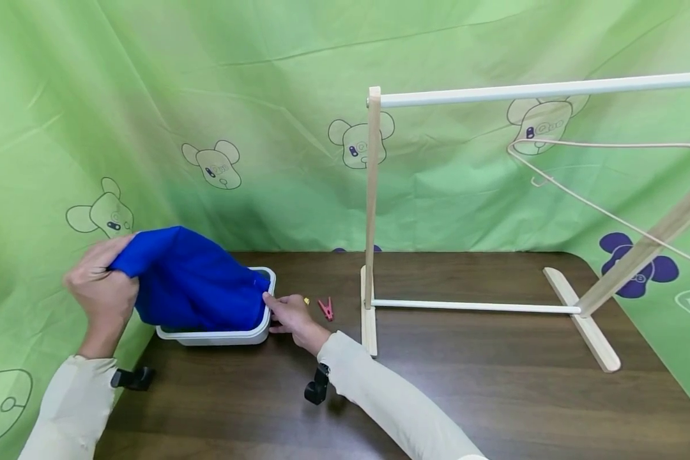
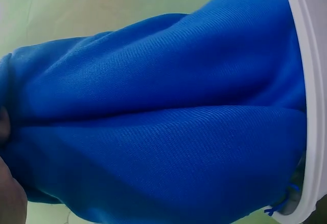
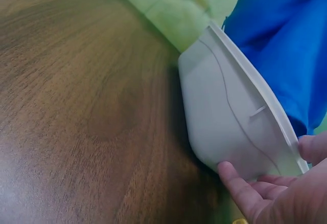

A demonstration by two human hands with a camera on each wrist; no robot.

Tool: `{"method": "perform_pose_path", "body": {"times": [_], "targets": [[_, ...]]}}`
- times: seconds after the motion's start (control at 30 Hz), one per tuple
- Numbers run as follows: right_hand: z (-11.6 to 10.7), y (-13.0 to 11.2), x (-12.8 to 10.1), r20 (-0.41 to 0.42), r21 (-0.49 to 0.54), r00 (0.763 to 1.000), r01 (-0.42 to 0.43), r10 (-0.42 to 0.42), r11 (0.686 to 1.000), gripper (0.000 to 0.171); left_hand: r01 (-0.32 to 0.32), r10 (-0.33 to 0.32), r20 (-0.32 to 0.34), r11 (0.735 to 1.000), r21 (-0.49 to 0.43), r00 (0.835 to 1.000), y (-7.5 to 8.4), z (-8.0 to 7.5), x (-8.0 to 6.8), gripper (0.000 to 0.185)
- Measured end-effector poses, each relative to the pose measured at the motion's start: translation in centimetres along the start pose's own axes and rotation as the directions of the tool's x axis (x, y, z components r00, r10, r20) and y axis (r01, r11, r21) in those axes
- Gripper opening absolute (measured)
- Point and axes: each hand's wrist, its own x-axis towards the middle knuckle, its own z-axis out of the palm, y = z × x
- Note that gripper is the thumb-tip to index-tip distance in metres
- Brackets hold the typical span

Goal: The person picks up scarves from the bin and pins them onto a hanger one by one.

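Deep-blue woven cloth [image 1: 192,281], bunched in the gripping left hand [image 1: 100,291]; right hand [image 1: 290,314] clasping the smooth white plastic tub [image 1: 218,335].

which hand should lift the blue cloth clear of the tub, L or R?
Left, probably. The left hand already grips the blue cloth at its raised end. The right hand holds the rim of the white tub, so it is better placed steadying it on the table.

head view high, facing down over table [image 1: 494,396], wrist views close, all sharing white tub [image 1: 218,335] and blue cloth [image 1: 195,281]
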Motion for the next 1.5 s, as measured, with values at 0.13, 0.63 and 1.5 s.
{"method": "perform_pose_path", "body": {"times": [0.13, 0.63, 1.5], "targets": [[-0.1, -0.2, -0.1, 0.009, -0.002, 1.0, -0.008, 0.008, 1.0, 0.049, -0.011, 0.011, -0.023, 1.0, -0.011, 1.0, 1.4, 0.0, 0.5, 0.011], [0.5, 1.6, -1.8, 0.022, 0.012, 0.999, -0.026, 0.026, 1.0, 0.052, -0.067, 0.067, -0.012, 0.996, -0.052, 0.998, 3.1, -0.9, 0.9, 0.012], [0.5, 0.0, -1.1, 0.019, 0.031, 1.0, 0.018, -0.018, 0.999, 0.04, -0.109, 0.086, -0.138, 0.979, -0.171, 0.987, 6.0, 0.0, 4.4, 0.01]]}}
